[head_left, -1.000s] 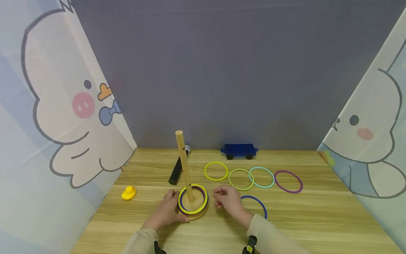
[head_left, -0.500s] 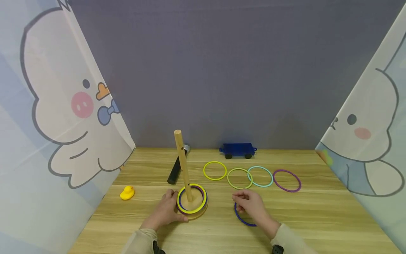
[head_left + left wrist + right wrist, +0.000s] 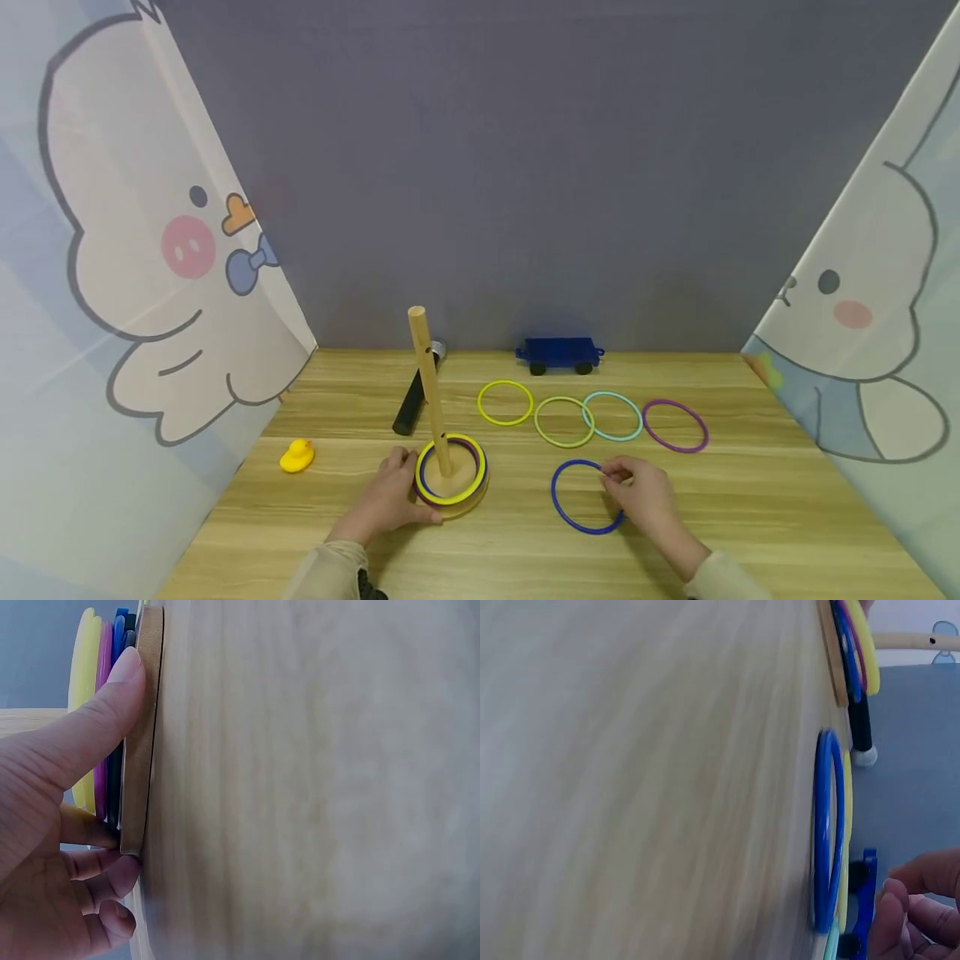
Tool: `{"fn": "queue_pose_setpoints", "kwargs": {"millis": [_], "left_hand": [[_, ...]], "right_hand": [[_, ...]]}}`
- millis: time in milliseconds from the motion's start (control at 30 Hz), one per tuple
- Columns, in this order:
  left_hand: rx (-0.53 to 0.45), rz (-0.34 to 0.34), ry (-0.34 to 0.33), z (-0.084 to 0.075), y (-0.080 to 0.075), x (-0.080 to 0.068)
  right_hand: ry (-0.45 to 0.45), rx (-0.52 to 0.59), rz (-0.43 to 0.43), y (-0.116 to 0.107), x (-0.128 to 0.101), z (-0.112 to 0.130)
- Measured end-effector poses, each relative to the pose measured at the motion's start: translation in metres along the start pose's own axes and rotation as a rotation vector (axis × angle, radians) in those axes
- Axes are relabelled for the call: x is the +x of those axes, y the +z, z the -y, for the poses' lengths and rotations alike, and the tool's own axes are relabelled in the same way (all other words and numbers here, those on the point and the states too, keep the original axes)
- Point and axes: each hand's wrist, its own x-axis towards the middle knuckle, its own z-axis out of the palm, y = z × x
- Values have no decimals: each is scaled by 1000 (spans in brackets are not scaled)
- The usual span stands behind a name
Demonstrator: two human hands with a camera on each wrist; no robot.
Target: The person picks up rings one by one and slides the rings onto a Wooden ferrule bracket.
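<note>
At the near side of the table (image 3: 487, 571), the base (image 3: 448, 485) of a wooden stand (image 3: 429, 379) is gripped by the left hand (image 3: 385, 498), the thumb laid along the near edge and the fingers bent at the left side. To the right, the right hand (image 3: 643, 493) is held over the right edge of a loose blue ring (image 3: 554, 492); its fingers are curled with the tips close to the thumb, and a gap between them and the ring is shown in the right wrist view. The ring is laid flat on the table.

Around the upright peg, rings are stacked on the base, topped by a yellow ring (image 3: 450, 502), with a purple one (image 3: 103, 712) beneath. To the left, a yellow duck (image 3: 297, 457) is set well apart.

Farther back, a bright yellow ring (image 3: 480, 403), a light green ring (image 3: 537, 423) overlapped with a light blue ring (image 3: 641, 421), and a violet ring (image 3: 678, 451) are spread in a row. Behind the stand, a black-handled object (image 3: 409, 408) is laid. Near the grey backdrop (image 3: 487, 167), a blue toy wagon (image 3: 559, 353) is placed.
</note>
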Motion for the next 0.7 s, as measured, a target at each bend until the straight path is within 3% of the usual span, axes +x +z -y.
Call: {"fn": "queue_pose_setpoints", "kwargs": {"millis": [300, 700], "left_hand": [[15, -2, -3, -2, -2, 2], [10, 8, -12, -2, -2, 0]], "right_hand": [[-55, -273, 46, -15, -2, -16], [-13, -356, 153, -16, -2, -20]]}}
